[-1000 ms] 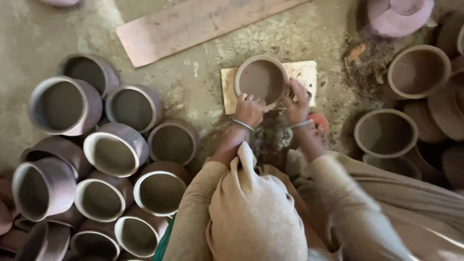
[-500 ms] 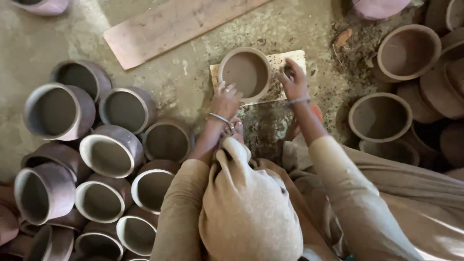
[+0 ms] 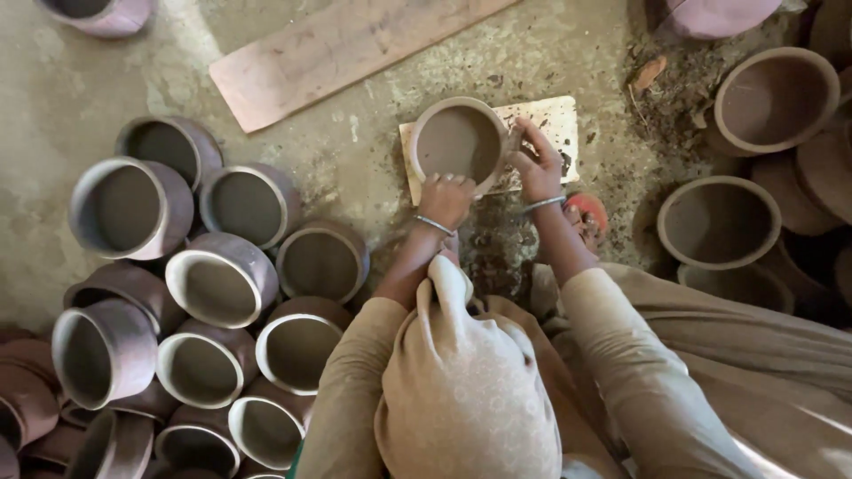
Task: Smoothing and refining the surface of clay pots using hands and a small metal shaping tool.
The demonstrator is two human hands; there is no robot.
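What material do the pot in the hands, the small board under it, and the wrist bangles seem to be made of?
Pot: probably unfired clay, matte grey-brown, with a smooth, damp-looking rim. Board: seems wood, flat, pale, smeared with clay crumbs. Bangles: likely metal, thin and shiny silver. The left hand and right hand both touch the pot's rim.

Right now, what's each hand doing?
Left hand: curled on the near rim of the clay pot.
Right hand: fingers on the pot's right rim.
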